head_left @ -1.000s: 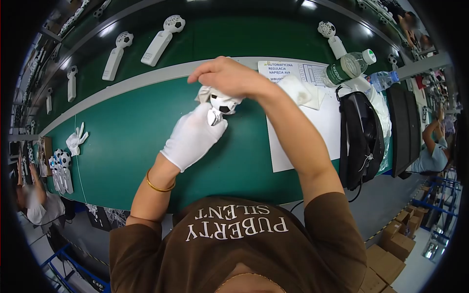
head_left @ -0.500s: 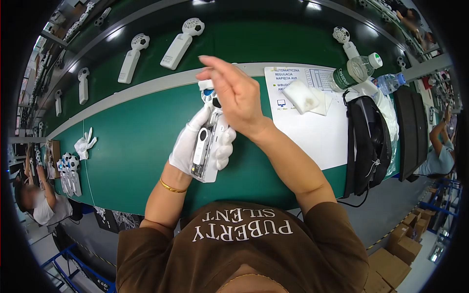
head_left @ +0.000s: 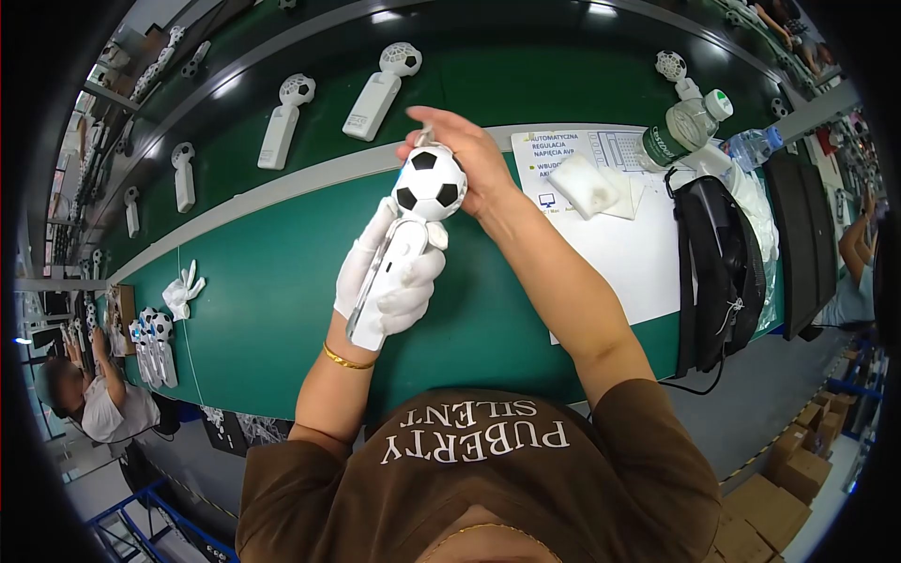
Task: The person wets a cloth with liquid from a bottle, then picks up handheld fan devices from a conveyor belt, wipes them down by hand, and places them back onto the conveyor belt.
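Note:
My left hand (head_left: 394,281), in a white glove, is wrapped around the white handle of a handheld fan (head_left: 431,183). The fan's round head, patterned in black and white like a football, points away from me. Its handle tilts, with a smooth side and a small dark slot facing up. Bare and ungloved, my right hand (head_left: 479,159) is bent around the far right side of the head. A small pale piece shows by its fingers; the head partly hides what they grip.
Similar fans (head_left: 373,103) lie along the back ledge, and several stand grouped at left (head_left: 158,347) near a white glove (head_left: 183,291). To the right are a printed sheet (head_left: 619,272), white pads (head_left: 587,185), a bottle (head_left: 678,133) and a black bag (head_left: 704,272). Co-workers sit at both sides.
The fan has been turned over in my left hand: its open handle side with visible innards is replaced by the smooth side. My right hand has moved from above the head to behind it.

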### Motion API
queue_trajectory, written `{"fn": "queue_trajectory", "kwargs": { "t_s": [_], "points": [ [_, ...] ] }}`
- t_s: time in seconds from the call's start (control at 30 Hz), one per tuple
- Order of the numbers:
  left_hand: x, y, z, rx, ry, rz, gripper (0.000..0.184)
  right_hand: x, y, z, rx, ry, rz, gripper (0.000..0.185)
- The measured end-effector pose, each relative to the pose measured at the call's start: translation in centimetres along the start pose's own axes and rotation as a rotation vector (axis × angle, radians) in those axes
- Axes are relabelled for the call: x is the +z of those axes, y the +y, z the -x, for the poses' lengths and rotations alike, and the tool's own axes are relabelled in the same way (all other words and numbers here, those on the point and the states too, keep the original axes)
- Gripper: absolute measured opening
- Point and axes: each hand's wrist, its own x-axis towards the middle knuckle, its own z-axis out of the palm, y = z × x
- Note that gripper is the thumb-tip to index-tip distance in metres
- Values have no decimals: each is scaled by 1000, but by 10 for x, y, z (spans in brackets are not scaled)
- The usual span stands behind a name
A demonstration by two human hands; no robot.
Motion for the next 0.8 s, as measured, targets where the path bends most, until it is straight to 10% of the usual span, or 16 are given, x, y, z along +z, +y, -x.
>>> {"fn": "queue_trajectory", "kwargs": {
  "t_s": [0.27,0.43,0.47,0.63,0.73,0.8],
  "points": [
    [12,54,-53,272,602,-1040,37,-46,0,22,-339,324,314,21],
    [3,106,-146,226,617,-1458,20,-59,14,28,-334,294,496,16],
    [13,117,-164,78,764,-1924,34,-56,13,30,-323,295,552,17],
    [-33,144,-219,754,856,-2074,63,-56,16,26,-437,248,757,18],
    [-22,153,-200,1006,805,-2907,67,-59,18,24,-385,228,750,18],
    [-25,151,-184,737,1116,-2758,61,-54,12,26,-291,214,757,18]
  ]
}}
